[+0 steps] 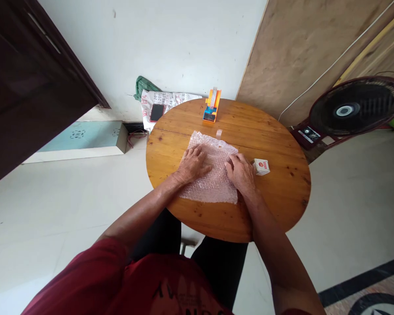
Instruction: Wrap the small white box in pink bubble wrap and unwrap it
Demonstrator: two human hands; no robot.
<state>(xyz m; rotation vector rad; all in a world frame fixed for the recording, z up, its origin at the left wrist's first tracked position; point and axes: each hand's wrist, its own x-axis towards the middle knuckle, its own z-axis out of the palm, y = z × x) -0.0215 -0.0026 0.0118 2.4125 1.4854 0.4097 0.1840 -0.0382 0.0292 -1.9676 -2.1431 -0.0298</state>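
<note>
A sheet of clear, pinkish bubble wrap (pixel 213 186) lies flat on the round wooden table (pixel 279 192). My left hand (pixel 193 164) rests on its left part with the fingers spread. At the sheet's right edge is my right hand (pixel 241 173), palm down, fingers bent and a little apart on the plastic. Just right of that hand stands a small white box (pixel 261 166) with a red round mark. Beyond the sheet's far edge, a short strip of tape (pixel 219 134) lies on the wood.
An orange and blue tape dispenser (pixel 212 105) stands near the table's far edge. Behind the table's left side, a dark phone-like object (pixel 156 112) lies on a white printed sack (pixel 177 99). A large fan (pixel 351 107) stands at the right, and a pale blue-topped step (pixel 82 136) at the left.
</note>
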